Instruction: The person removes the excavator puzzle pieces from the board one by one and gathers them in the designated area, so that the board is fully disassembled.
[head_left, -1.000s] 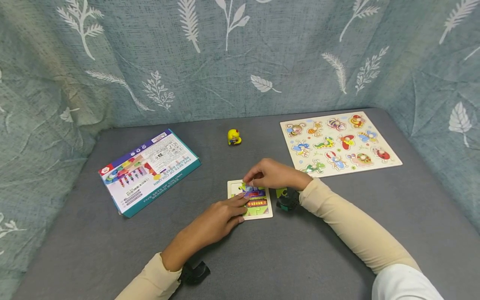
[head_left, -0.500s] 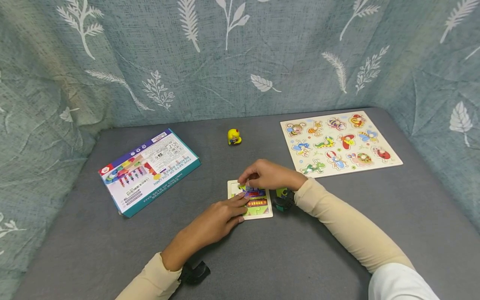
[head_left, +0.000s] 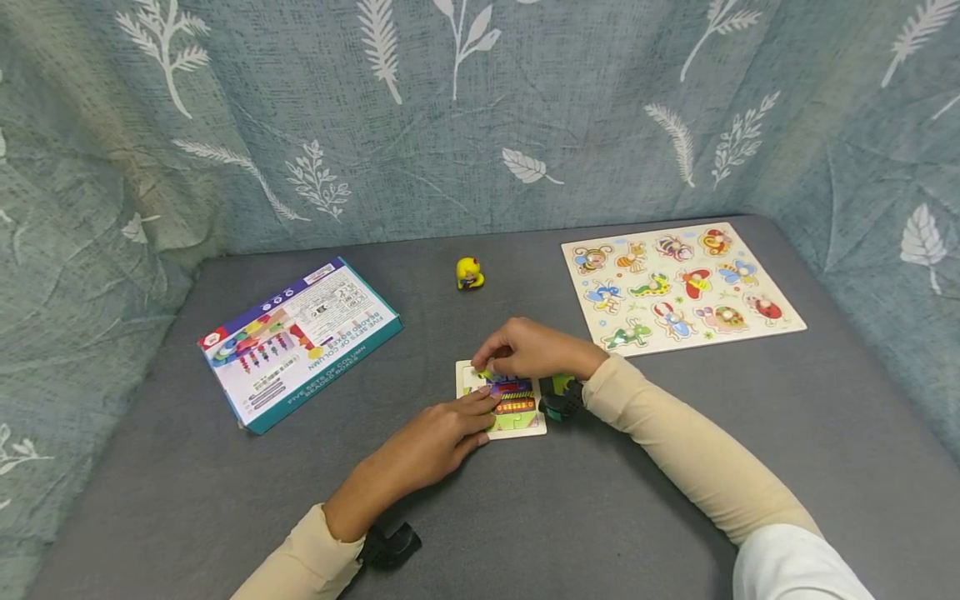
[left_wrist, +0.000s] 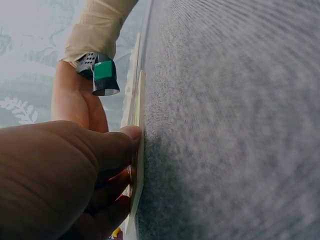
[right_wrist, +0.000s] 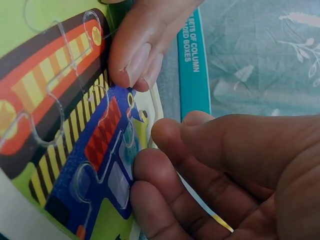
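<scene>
A small wooden jigsaw puzzle (head_left: 517, 432), with a purple, red and yellow-striped vehicle picture in a pale frame, lies flat mid-table. My left hand (head_left: 438, 437) rests over its left side, extended fingers pressing the picture and thumb against the frame's near edge, as the left wrist view shows. My right hand (head_left: 540, 348) bends over the far-left corner. Its thumb and index finger pinch a small yellow-green puzzle piece (head_left: 483, 375), mostly hidden by the fingers. In the right wrist view its other fingertips (right_wrist: 150, 165) touch the picture near the blue cab.
A beaded-column toy box (head_left: 300, 346) lies to the left. Behind the puzzle stands a small yellow-haired figurine (head_left: 469, 273). At the back right lies an insect peg board (head_left: 682, 287). A leaf-patterned curtain (head_left: 465, 125) hangs along the table's far edge.
My right hand has shifted slightly left over the puzzle's far-left corner, its fingers still at the small piece. My left hand stays in place.
</scene>
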